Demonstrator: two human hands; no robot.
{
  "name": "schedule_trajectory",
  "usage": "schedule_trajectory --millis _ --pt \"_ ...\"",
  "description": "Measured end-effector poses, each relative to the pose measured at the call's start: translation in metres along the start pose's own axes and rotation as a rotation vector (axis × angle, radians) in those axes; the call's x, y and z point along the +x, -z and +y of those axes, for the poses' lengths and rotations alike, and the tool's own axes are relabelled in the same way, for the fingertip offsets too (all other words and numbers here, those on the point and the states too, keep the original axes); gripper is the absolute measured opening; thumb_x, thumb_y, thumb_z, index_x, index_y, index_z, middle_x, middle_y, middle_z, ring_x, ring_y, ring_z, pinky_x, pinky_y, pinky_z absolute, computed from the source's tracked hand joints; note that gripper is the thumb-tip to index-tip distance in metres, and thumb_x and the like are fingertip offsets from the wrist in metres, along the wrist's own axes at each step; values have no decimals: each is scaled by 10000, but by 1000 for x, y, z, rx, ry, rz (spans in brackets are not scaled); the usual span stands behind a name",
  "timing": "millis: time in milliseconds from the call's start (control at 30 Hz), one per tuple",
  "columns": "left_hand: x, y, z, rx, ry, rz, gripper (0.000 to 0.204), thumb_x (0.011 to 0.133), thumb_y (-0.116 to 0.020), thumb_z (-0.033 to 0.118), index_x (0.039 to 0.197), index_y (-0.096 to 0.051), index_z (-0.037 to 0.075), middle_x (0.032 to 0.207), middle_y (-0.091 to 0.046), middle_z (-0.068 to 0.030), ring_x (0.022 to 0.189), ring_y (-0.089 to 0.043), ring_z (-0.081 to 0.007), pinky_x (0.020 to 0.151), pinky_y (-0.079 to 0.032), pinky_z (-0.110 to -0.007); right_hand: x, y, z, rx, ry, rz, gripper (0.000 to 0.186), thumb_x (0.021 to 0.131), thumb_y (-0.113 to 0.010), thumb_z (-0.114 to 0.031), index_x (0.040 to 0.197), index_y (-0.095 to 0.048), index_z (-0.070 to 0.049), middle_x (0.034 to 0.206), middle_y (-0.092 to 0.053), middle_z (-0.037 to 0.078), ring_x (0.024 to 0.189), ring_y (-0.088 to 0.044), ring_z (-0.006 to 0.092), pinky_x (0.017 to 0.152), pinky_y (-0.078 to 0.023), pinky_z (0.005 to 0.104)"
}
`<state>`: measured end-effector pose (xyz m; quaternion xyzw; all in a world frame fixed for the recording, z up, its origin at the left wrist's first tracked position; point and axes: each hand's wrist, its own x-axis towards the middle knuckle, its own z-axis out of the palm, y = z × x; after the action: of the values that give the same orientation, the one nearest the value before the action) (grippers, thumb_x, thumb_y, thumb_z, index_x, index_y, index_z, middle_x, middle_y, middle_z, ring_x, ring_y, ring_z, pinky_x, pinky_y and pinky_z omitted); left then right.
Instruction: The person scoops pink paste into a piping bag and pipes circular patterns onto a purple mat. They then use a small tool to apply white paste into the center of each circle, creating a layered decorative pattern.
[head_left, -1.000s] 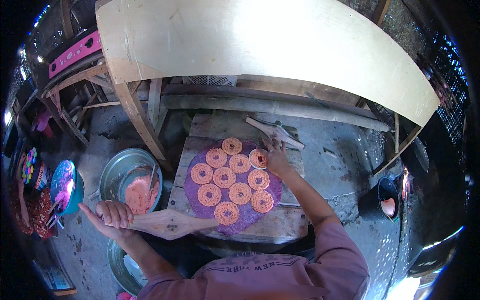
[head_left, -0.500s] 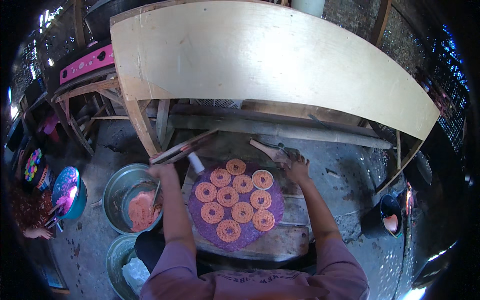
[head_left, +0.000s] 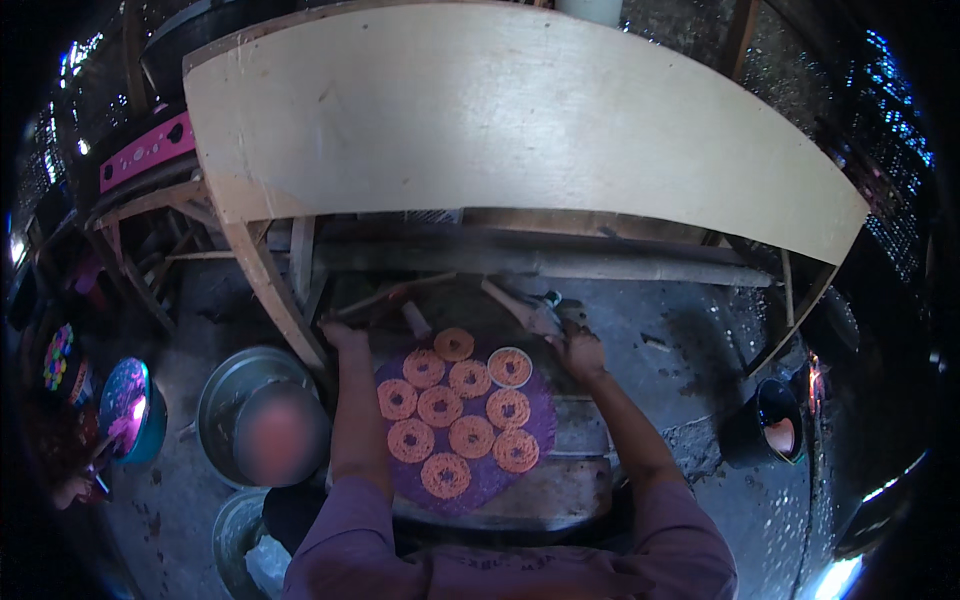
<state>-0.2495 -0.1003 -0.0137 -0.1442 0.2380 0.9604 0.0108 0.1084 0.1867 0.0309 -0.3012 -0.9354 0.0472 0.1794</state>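
Note:
My left hand is closed round the end of a long wooden tool, raised at the back of the board, with a pale cylinder below it. My right hand grips the near end of another wooden piece at the back right. Between my forearms, several orange piped rings lie on a round purple sheet on a wooden board. A white hoop surrounds the back-right ring.
A pale panel on a frame stands ahead, beside a pink stove. Metal bowls, a teal basin and another person's hand are left. A dark bucket is right.
My left hand swung the wooden tool up from the front left to the back. My right hand left the white hoop and moved back onto the other wooden piece.

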Motion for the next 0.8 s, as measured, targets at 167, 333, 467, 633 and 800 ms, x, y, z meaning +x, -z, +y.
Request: schedule_trajectory --millis 167,333,467,633,800 --pt "-110 -15 52 731 -587 -290 519 950 -482 433 1282 -425 38 1153 -503 -91 1120 -472 -237 1014 -367 -365 -38 63 -34 354 48 4 519 898 -561 -470 1132 -558 -7 841 -645 254 792 -645 398 693 -498 464" --pt "-269 23 73 1512 -550 -1334 629 826 -702 317 1325 -430 48 1277 -506 -173 1182 -504 -299 994 -387 -392 -112 120 -94 562 269 -297 458 922 -541 -451 1003 -616 -6 686 -620 214 662 -638 396 595 -481 454" --pt "-313 63 108 1286 -278 -1732 393 850 -693 231 1143 -526 29 960 -589 -117 940 -594 -250 829 -474 -369 -157 127 -125 715 563 -642 445 951 -498 -430 884 -640 -14 621 -574 206 572 -608 354 559 -464 430" --pt "-357 96 140 1128 945 -1155 196 888 -657 207 950 -536 66 679 -479 -34 634 -518 -163 597 -418 -294 -133 88 -141 800 684 -705 572 990 -397 -419 646 -571 4 537 -480 185 473 -471 325 510 -401 415" --pt "-360 100 197 561 1425 -937 139 925 -610 158 865 -509 83 532 -309 43 456 -335 -74 454 -258 -230 -126 84 -245 941 846 -735 551 982 -365 -493 856 -618 -20 672 -561 199 627 -568 340 602 -438 415"
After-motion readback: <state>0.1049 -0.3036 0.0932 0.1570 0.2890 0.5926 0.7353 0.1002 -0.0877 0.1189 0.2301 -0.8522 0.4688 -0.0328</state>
